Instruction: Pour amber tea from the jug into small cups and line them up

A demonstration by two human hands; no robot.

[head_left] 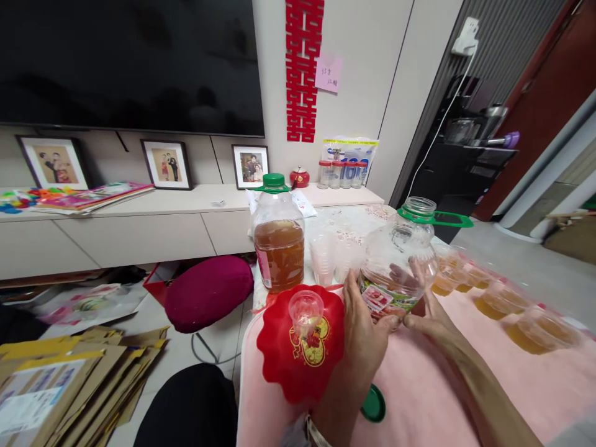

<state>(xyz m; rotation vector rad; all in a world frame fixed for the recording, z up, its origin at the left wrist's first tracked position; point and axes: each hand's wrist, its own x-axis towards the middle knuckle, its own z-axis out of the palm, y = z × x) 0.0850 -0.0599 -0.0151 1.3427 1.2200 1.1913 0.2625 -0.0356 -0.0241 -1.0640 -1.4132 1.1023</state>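
Note:
My left hand (365, 316) and my right hand (426, 310) are wrapped round the lower part of a clear plastic jug (395, 248), one on each side. The jug is uncapped and tilted, with a green handle and a printed label. Left of it stands a capped jug of amber liquid (279, 254). Below that jug is a red scalloped tray (279, 360) with a clear cup (306, 310) on it. A green lid (373, 403) lies on the pink cloth beneath my hands.
Stacked clear cups (323, 254) stand between the jugs. Several cups of amber liquid (503, 298) line the right side of the pink table (465, 354). A maroon stool (209, 292) and cardboard pieces (84, 379) are at left, below the cabinet (130, 236).

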